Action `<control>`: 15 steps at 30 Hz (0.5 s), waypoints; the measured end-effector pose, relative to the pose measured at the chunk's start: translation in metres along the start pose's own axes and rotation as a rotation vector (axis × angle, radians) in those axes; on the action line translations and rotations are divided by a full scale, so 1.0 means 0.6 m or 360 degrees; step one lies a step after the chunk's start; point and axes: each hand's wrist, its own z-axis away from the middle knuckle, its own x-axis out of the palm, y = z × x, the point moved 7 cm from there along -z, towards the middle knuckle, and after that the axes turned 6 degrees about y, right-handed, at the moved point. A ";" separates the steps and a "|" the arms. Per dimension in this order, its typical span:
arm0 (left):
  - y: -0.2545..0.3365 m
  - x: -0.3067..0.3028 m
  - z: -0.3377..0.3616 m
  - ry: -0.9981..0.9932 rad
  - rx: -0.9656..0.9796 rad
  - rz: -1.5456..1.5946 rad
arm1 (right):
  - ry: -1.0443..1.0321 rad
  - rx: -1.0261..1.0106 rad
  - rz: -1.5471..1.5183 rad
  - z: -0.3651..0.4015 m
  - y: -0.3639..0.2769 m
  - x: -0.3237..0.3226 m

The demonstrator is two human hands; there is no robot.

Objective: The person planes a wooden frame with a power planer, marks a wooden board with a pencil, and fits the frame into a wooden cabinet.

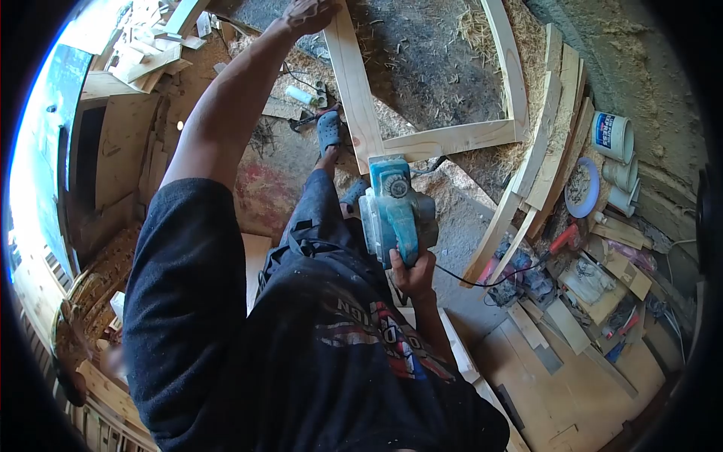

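My right hand is closed around the rear handle of a teal electric hand planer. The planer's front end meets the near corner of a pale wooden frame, where a long board and a crosspiece join. Far up at the top edge, my left hand grips the long left board of that frame, its fingers partly cut off by the picture's edge. The frame's right side is a curved piece. A dark cord runs from the planer to the right.
Curved timber strips lean along the right side, by white buckets and a purple-rimmed round container. Tools and offcuts clutter the lower right. Wood scraps are piled at upper left. Shavings cover the floor around my clogs.
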 end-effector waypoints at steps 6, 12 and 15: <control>0.014 -0.013 0.005 -0.0069 0.0043 -0.0163 | -0.0016 0.0084 -0.0048 -0.040 -0.015 0.026; 0.021 -0.027 0.007 -0.0002 -0.0011 -0.0084 | 0.0004 0.0009 -0.0036 -0.129 -0.060 0.047; 0.026 -0.028 0.011 0.0023 0.0050 -0.0080 | -0.0005 -0.0046 -0.0025 -0.168 -0.079 0.058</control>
